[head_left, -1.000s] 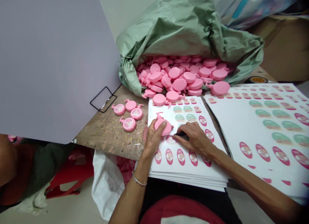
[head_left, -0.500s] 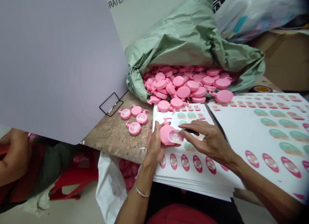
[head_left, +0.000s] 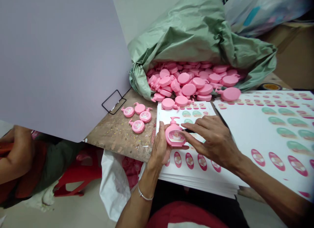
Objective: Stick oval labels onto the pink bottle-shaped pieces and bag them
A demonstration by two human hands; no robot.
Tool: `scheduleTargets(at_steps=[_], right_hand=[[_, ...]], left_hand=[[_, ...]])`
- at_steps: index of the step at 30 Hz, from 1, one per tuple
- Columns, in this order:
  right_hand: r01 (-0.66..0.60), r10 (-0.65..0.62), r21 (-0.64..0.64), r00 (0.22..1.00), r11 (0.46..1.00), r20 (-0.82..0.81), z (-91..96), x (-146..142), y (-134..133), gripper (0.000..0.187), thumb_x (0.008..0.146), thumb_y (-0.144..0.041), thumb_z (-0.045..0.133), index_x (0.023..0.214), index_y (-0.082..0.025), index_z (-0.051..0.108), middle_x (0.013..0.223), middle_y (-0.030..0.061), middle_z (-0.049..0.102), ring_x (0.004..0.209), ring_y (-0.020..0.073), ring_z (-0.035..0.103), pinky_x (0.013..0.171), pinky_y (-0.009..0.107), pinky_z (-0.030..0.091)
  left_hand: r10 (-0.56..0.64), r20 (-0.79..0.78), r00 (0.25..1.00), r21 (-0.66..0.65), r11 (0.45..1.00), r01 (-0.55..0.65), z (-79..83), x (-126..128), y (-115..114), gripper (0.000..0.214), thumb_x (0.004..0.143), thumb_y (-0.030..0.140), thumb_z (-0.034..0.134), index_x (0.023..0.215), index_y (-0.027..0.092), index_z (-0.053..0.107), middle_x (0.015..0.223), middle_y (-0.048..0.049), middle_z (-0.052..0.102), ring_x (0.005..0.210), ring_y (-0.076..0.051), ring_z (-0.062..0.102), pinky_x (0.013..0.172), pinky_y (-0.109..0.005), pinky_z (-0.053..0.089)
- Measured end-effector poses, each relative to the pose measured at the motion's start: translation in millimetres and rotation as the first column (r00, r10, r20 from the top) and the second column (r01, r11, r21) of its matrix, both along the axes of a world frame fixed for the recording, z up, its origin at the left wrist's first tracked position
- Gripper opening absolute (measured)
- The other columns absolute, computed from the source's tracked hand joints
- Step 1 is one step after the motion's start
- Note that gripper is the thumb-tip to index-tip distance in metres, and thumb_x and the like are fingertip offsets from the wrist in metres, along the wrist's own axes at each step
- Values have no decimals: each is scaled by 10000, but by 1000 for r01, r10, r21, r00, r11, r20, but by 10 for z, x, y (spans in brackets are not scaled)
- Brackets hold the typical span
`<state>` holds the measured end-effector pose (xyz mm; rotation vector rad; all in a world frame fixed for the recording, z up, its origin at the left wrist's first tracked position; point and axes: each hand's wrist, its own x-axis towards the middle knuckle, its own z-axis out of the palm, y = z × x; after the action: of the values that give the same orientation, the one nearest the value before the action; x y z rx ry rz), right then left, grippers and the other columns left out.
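My left hand (head_left: 160, 146) is closed round a flat pink pump bottle (head_left: 169, 140), upright with its front turned to me. On the bottle's front lies an oval label (head_left: 177, 136) with a picture. My right hand (head_left: 214, 139) pinches a slim black tool (head_left: 188, 130), mostly hidden by the fingers. Its fingertips are at the label's right edge. Beneath both hands is a stack of sticker sheets (head_left: 196, 177) printed with pink ovals and green shapes.
Left on the worktop (head_left: 115, 136) lie several pink bottles (head_left: 136, 126), most with labels. Behind, a green sack (head_left: 186, 41) spills plain pink bottles (head_left: 188, 89). More sticker sheets (head_left: 245, 129) are at right. A grey panel (head_left: 61, 57) stands left, with another person's arm (head_left: 18, 156) beyond.
The label, which stuck out past the bottle's right side, now lies across its front. My right hand stays at its right edge with the black tool. The camera view has shifted slightly.
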<state>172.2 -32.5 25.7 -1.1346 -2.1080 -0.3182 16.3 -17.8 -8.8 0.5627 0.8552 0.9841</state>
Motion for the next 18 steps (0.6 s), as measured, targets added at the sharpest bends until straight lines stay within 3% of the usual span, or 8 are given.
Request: scheduleTargets(at_steps=[18], right_hand=[[22,-22,-1,1000,1000,16,-7,2,20,156,867,-298,619,902,-175,708,648,29,611,626,156,530,672,325,390]], left_hand=[[24,-83,996,22,1000,-22,-9,2,9,542,907,615,379,1067,183,665,990,-90,695,950,-232,657,720,-333,603]])
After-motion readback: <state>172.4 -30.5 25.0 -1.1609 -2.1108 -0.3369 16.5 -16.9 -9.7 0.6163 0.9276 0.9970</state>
